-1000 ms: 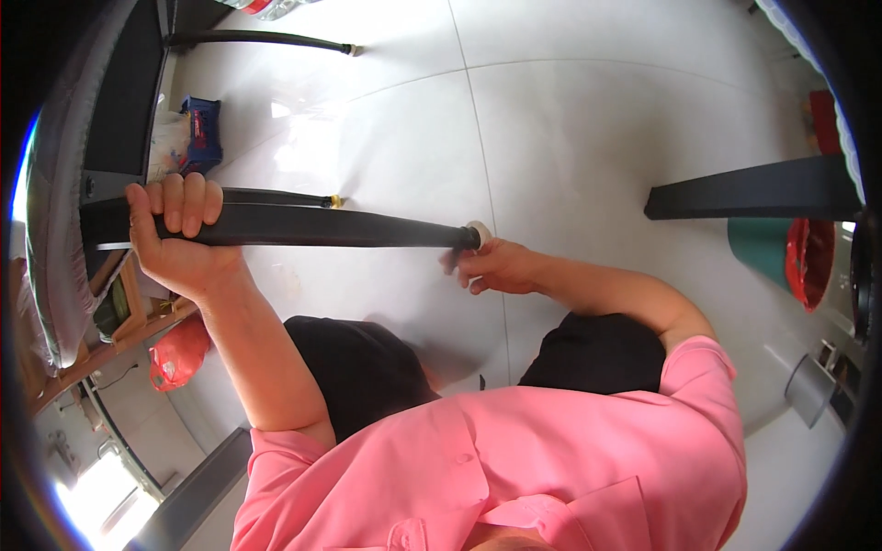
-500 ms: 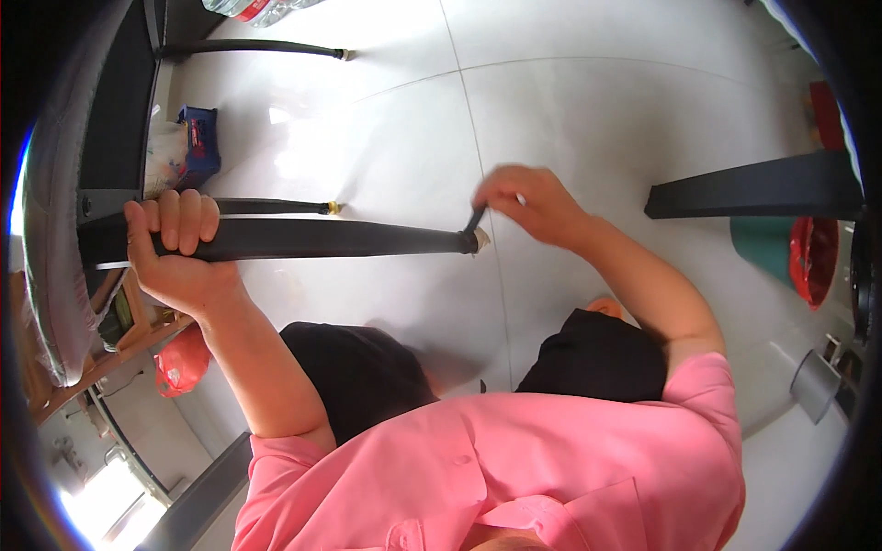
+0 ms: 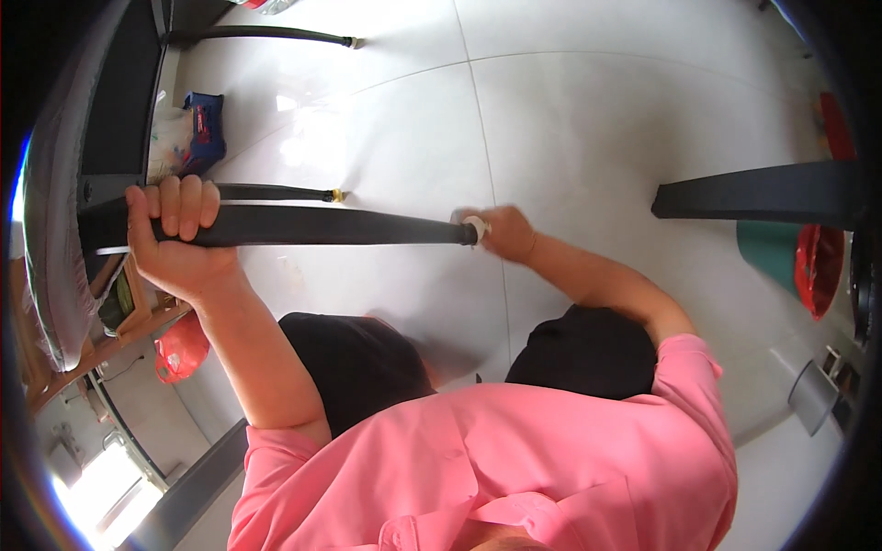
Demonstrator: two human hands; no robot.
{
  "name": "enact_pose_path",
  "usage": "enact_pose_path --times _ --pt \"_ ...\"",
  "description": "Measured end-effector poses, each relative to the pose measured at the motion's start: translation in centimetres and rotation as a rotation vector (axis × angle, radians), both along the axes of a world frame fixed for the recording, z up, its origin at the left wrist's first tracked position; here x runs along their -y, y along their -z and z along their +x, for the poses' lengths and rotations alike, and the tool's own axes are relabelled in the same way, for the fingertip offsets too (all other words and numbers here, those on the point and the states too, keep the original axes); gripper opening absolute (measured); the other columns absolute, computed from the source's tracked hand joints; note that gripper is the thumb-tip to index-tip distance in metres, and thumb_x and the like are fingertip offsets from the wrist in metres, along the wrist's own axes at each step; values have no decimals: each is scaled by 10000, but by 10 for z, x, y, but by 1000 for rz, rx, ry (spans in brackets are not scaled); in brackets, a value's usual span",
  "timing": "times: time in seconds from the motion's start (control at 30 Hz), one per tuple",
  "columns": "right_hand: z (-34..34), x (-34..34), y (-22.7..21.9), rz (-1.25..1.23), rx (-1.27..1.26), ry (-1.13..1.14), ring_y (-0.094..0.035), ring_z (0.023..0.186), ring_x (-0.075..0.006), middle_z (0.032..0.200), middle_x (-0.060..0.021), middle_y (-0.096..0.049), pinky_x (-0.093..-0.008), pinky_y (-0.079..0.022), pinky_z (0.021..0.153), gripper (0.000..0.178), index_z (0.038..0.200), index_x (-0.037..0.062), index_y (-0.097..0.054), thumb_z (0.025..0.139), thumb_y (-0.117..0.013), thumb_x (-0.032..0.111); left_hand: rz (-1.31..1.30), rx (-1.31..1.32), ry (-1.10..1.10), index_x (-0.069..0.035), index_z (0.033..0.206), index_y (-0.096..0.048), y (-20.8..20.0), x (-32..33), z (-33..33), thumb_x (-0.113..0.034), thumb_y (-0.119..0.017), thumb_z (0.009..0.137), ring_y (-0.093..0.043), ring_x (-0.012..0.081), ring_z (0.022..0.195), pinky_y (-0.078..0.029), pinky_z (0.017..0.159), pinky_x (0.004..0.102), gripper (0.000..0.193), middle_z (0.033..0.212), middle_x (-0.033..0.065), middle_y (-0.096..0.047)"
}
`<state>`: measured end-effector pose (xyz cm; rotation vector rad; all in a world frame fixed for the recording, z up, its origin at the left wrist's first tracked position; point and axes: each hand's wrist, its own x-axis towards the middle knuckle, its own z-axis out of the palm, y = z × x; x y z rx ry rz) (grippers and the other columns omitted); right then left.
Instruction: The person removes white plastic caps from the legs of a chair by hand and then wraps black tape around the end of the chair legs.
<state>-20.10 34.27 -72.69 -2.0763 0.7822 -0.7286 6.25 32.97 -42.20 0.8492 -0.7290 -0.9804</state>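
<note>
In the head view, the right hand [image 3: 505, 231] had moved from above the black tapered furniture leg [image 3: 340, 226] to the pale end piece [image 3: 478, 229] at its tip. The leg extended from the left toward the centre. It was judged stiff and smooth, best held at its thick section, where the left hand [image 3: 179, 246] had its fingers clamped. The right fingers were curled at the tip; blur obscured their closure.
</note>
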Motion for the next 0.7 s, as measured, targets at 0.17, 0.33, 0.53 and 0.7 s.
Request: enact_pose_path --times 0.17,0.33,0.53,0.7 --pt "-17 83 -14 -595 -251 -128 -584 701 -172 831 31 -598 -291 -460 547 126 890 138 -614 783 -579 80 2 84 -3 -145 625 -337 1 -1 -29 -190 -471 940 -250 80 478 -248 487 245 345 541 -39 -274" --pt "-53 78 -75 -585 -381 -97 -594 730 -178 940 39 -631 -300 -476 575 154 933 112 -647 791 -607 68 39 133 -52 -159 638 -301 7 1 -43 -198 -421 953 -224 83 470 -245 482 247 340 537 -42 -235" --pt "-69 21 -90 685 328 -96 -549 842 -124 908 -48 -615 -253 -436 747 309 1095 29 -644 837 -494 -49 18 99 -74 -147 611 -335 6 6 -44 -176 -471 929 -241 77 469 -251 482 242 347 536 -43 -269" --pt "-73 4 -106 1002 231 -582 -543 839 -151 877 -56 -598 -284 -439 792 406 1237 144 -589 856 -484 54 24 68 -55 -142 602 -362 -2 -3 -16 -182 -460 936 -247 74 474 -253 479 235 350 533 -44 -279"
